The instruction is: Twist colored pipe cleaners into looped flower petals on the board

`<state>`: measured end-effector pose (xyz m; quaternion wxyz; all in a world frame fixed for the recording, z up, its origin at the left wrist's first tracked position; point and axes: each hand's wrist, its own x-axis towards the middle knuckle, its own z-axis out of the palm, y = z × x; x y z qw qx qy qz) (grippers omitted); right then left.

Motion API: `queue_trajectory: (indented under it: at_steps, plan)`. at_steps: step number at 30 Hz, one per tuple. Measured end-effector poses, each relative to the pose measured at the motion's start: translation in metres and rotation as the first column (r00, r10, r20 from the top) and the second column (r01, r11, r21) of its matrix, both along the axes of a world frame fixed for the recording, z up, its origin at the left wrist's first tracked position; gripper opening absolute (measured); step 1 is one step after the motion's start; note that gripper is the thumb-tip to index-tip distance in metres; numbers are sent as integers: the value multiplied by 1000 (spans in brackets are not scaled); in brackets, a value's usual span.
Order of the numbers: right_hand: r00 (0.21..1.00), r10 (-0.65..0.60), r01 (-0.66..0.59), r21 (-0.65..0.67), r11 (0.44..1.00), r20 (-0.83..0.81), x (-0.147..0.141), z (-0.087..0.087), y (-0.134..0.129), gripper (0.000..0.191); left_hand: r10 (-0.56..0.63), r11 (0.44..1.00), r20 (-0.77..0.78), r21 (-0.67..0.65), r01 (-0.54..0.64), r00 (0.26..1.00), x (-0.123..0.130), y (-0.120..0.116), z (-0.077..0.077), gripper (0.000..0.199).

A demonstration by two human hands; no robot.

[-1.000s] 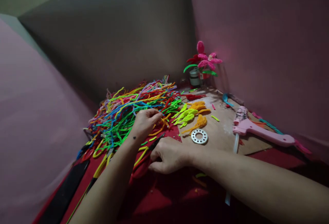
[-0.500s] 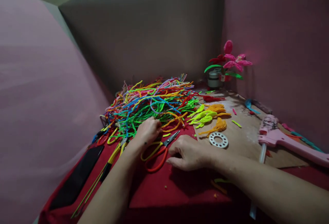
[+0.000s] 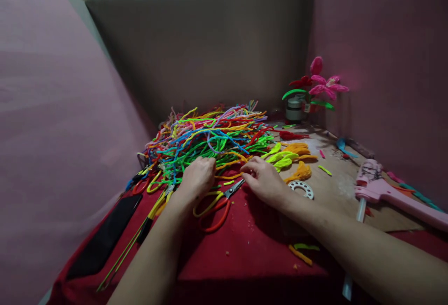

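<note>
My left hand is closed at the front of a big heap of coloured pipe cleaners. An orange pipe cleaner runs from it across to my right hand, whose thumb and forefinger pinch its other part. The exact grip of the left fingers is hidden by the back of that hand. Just below both hands lie scissors with red and yellow handles, blades pointing up and right. Close to the right wrist is a white disc with holes, partly covered by the forearm.
On a brown board lie yellow-green petals, orange petals and a pink glue gun. Behind stand pipe-cleaner flowers by a small jar. A black phone-like slab and pliers lie left on the red cloth.
My right hand has moved up and away from beside the scissors to the orange pipe cleaner and pinches it. The left hand has stayed nearly in place, closed.
</note>
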<state>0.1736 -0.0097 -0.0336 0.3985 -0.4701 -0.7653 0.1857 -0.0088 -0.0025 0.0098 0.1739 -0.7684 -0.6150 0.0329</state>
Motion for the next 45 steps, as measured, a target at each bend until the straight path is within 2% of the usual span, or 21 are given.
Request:
queue_trajectory:
  at_steps: [2,5,9,11,13,15,17,18,20,23,26,27,29,31,33,37,41,45]
  plan:
    - [999,40,-40,29,999,-7,2,0,5,26,0,1000,3,-21,0,1000,-4,1,3,21]
    - [994,83,-88,77,993,75,4,-4,11,35,-25,998,-16,-51,24,1000,-11,0,9,19]
    - [990,52,-59,46,997,134,6,-8,15,36,43,999,-32,3,-43,999,-34,-2,21,23]
    - [993,51,-56,46,997,108,6,-7,15,34,98,995,104,5,-99,990,-46,-1,28,24]
    - [997,51,-54,57,997,51,5,-5,15,31,103,993,301,27,-116,948,-52,-1,32,20]
    - [997,54,-52,43,998,-59,4,-2,13,26,42,997,496,40,-72,867,-48,-1,32,16]
    - [961,97,-105,-20,994,-258,3,1,11,24,-31,1000,634,23,21,773,-34,-2,28,16]
    - [917,126,-161,-61,985,-378,2,3,10,25,-48,998,678,-5,70,733,-25,-3,25,17]
    - [778,164,-298,-127,946,-607,1,6,8,25,-84,985,733,-44,170,675,-6,-6,17,17]
    - [502,130,-485,-154,861,-855,-1,11,6,19,-159,971,742,-3,241,651,19,-13,7,17]
    - [181,-31,-614,-137,777,-983,0,15,9,15,-195,960,692,-10,280,695,36,-21,-2,24]
    - [94,-111,-636,-146,758,-989,2,17,11,15,-209,961,667,6,275,715,41,-23,-5,24]
    - [-26,-265,-657,-184,731,-964,8,21,16,17,-212,967,601,16,253,770,48,-27,-12,24]
    - [-93,-352,-654,-209,727,-931,17,27,21,22,-207,971,504,4,238,838,52,-29,-18,24]
    - [-106,-365,-669,-205,714,-925,26,34,24,24,-218,971,422,1,240,880,54,-31,-22,24]
    - [-125,-381,-640,-219,736,-916,39,43,27,24,-250,967,315,42,249,916,54,-32,-17,22]
    - [-148,-308,-575,-171,800,-940,46,48,28,23,-231,973,186,75,221,955,43,-30,-6,21]
    - [-152,-305,-566,-170,807,-940,51,51,29,23,-246,968,195,96,231,949,25,-24,-1,21]
